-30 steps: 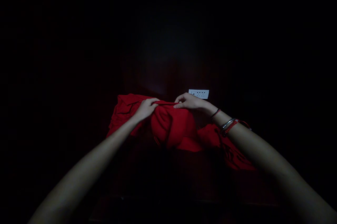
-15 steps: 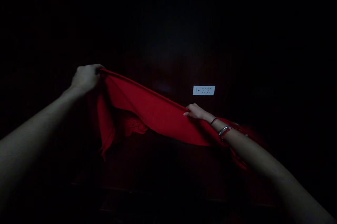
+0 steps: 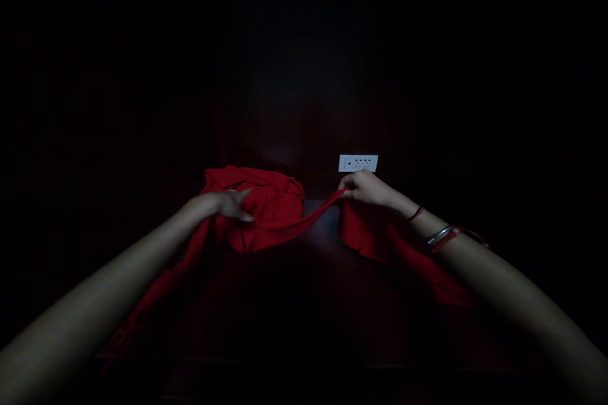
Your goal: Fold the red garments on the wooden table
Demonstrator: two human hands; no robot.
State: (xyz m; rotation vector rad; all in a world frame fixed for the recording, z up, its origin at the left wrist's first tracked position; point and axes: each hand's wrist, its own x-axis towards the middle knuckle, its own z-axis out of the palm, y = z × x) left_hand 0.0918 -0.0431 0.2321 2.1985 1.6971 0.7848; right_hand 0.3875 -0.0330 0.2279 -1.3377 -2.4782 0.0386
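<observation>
The cloth (image 3: pixel 259 212) is bright red all over, with no pattern on it. In its folds the red goes darker. The part of it under the right arm looks deep, dull red.

The socket plate (image 3: pixel 358 163) is white with small dark holes.

On the right wrist there is a silver bangle (image 3: pixel 439 234), a red thread band (image 3: pixel 446 240) just beside it, and a thin dark band (image 3: pixel 416 213) nearer the right hand (image 3: pixel 368 188).

The surface (image 3: pixel 318 227) under the cloth is very dark, with a dim reddish-brown shine. Everything around is black.
</observation>
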